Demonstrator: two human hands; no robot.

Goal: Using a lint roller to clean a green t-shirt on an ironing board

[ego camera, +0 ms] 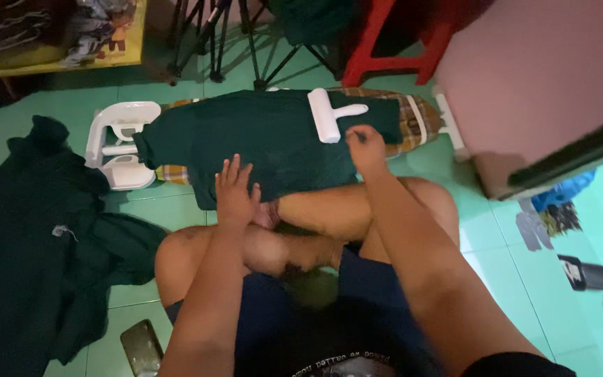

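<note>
Green cloth is what my hands are on. It is a dark green shirt [266, 139], spread flat over a small ironing board [413, 119] that sits low on the floor. The board has a checked cover, and I can see it at the right end, past the shirt.

My left hand [235, 192] lies flat on the near edge of the shirt with the fingers spread out. It grips nothing. My right hand [366, 148] is on the shirt too, with the fingers curled in. I cannot tell if they pinch the cloth.

A white lint roller [329, 115] lies on the shirt, just beside my right hand but not in it.

I sit on the floor with my knees bent, right up against the board. A white plastic stand [116, 143] is at the left end of the board. A pile of dark green clothes [29, 237] lies on the green floor tiles [518, 279] to my left. A phone [141, 345] lies by my left leg. A red stool [392, 35] stands behind the board, and a black sandal [587, 274] is far off to my right.
</note>
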